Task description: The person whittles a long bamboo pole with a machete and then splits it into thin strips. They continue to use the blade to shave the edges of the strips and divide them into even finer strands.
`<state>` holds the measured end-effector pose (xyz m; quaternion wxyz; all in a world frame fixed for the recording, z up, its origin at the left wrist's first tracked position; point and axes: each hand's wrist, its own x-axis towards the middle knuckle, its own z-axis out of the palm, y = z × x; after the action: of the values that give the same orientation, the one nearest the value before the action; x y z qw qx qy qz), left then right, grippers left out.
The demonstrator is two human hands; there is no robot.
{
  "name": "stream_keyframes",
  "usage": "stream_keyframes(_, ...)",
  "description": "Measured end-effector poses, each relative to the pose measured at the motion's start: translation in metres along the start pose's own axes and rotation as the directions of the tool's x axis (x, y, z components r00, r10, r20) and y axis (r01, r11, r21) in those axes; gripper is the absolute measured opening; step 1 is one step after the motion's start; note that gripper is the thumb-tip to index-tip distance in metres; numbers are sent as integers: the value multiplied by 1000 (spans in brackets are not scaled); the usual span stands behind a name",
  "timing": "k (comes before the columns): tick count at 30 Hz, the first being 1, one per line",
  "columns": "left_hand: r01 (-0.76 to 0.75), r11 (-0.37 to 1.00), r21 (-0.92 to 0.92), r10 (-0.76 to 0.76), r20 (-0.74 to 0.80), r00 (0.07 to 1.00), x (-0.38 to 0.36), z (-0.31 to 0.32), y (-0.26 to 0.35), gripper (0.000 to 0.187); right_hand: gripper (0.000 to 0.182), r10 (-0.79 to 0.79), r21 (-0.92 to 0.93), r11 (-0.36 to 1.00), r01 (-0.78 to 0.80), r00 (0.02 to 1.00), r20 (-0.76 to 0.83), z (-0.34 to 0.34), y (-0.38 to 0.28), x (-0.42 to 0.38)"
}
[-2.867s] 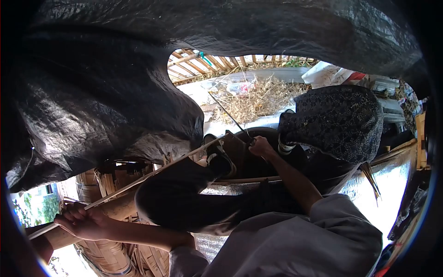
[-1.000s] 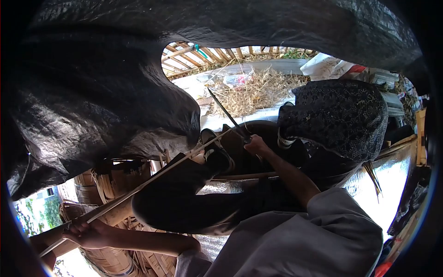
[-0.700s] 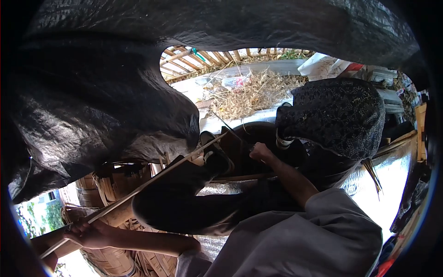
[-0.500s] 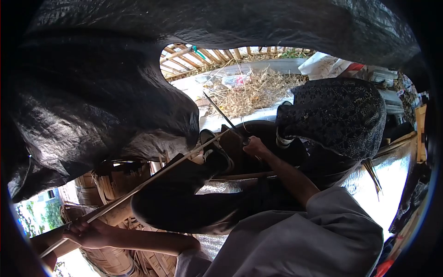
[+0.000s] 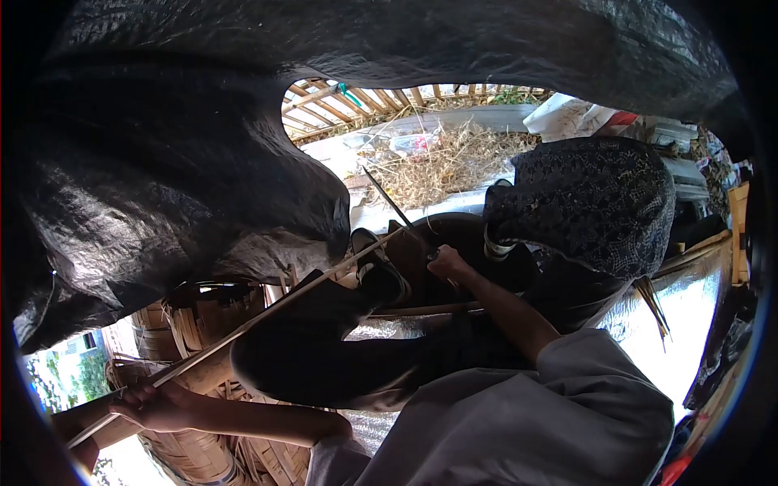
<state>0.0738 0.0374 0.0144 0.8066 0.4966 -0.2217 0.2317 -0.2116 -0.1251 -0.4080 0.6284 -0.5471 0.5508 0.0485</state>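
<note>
At the lower left, my left hand point(image 5: 154, 407) is closed round a long pale strip point(image 5: 235, 334), which looks like split bamboo and runs up to the middle of the view. Near the centre my right hand point(image 5: 447, 264) grips the handle of a long dark knife point(image 5: 389, 197), its blade pointing up and left. The strip's upper end meets the knife close to the blade's base. Below the strip is my dark-trousered leg point(image 5: 324, 356), and a shoe point(image 5: 381, 263) shows beside it.
Black sheeting point(image 5: 178, 162) hangs across the top and left. Woven baskets point(image 5: 190, 458) stand at the lower left. Dry straw point(image 5: 454, 158) lies beyond my feet, near a slatted bamboo fence point(image 5: 324, 101). Dark patterned cloth point(image 5: 592, 202) is at the right.
The knife's tip has dropped slightly and shifted a little to the right. My left hand has barely moved, and the strip is held in nearly the same line.
</note>
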Motion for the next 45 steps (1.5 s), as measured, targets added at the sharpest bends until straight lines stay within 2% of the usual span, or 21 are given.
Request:
stream_keyframes(2, 96, 985, -145, -43, 330, 943, 16, -24, -1, 30, 20, 37, -32, 999, -36, 999, 33, 0, 12, -7)
stream_keyframes(9, 68, 990, -123, -42, 202, 979, 8, -15, -3, 31, 17, 21, 25, 999, -24, 993, 113, -7, -6, -5)
stream_keyframes(11, -128, 988, 87, 110, 187, 976, -5, -5, -1, 30, 17, 23, 93, 995, -35, 992, 122, 0, -4, -2)
stream_keyframes(13, -16, 999, -46, 26, 230, 973, 14, -26, -3, 30, 16, 27, 163, 985, -47, 992, 123, 6, 11, 3)
stream_keyframes(15, 102, 977, -186, -46, 285, 957, 15, -21, -2, 30, 14, 89, -25, 996, -86, 988, 123, 8, 33, 9)
stream_keyframes(18, 64, 992, -105, -57, 76, 995, 9, -10, 1, 31, 14, 109, -52, 993, -104, 987, 117, -1, 24, 10)
stream_keyframes(20, 213, 945, -248, -108, 377, 920, 16, -22, -1, 32, 14, 70, -48, 997, -66, 993, 91, 1, 13, 10)
stream_keyframes(22, 112, 982, -154, -76, 222, 972, 16, -21, -3, 32, 14, 21, -47, 999, -18, 997, 71, 7, 7, 11)
stream_keyframes(24, 27, 999, -45, -23, 72, 997, 12, -14, -2, 33, 16, 63, 158, 984, -80, 992, 107, 13, 10, 7)
stream_keyframes(26, -23, 999, 40, 25, -32, 999, 9, -7, -2, 32, 17, 67, 31, 997, -69, 996, 62, 10, 22, 2)
stream_keyframes(27, -24, 999, 30, 25, -29, 999, 9, -7, -2, 32, 17, 66, -95, 993, -64, 998, 22, 9, 24, 3)
stream_keyframes(30, 132, 971, -197, -55, 352, 934, 15, -23, -1, 29, 18, 72, -95, 993, -65, 995, 66, -3, 15, 5)
stream_keyframes(34, 136, 985, -105, -100, 298, 949, 10, -17, 1, 28, 19, 5, 26, 1000, -7, 999, 53, -2, -7, 4)
stream_keyframes(37, 10, 998, -55, -6, 88, 996, 19, -25, -4, 27, 19, -29, 125, 992, 17, 995, 95, 6, 11, 13)
stream_keyframes(38, 94, 980, -174, -33, 328, 944, 26, -38, -6, 26, 18, -267, -195, 926, 323, 925, 269, 11, 35, 28)
stream_keyframes(39, 199, 942, -269, -20, 550, 835, 25, -35, -5, 26, 17, -399, -423, 668, 613, 774, 492, 9, 37, 31)
stream_keyframes(40, 200, 940, -277, -14, 553, 833, 24, -34, -4, 26, 17, -405, -423, 667, 613, 775, 485, 8, 39, 34)
stream_keyframes(41, 161, 962, -219, -48, 444, 895, 14, -22, 1, 25, 17, -233, -232, 921, 313, 920, 315, 1, 26, 23)
stream_keyframes(42, 130, 980, -149, -76, 325, 943, 8, -15, 5, 25, 17, 19, 36, 999, -26, 979, 204, -4, 16, 11)
stream_keyframes(43, 129, 980, -149, -74, 325, 943, 8, -12, 3, 25, 17, 18, 36, 999, -25, 979, 205, -5, 10, 6)
stream_keyframes(45, -29, 999, 29, 29, 16, 999, 9, -9, -1, 25, 20, 53, 26, 998, -57, 990, 134, -7, -4, 2)
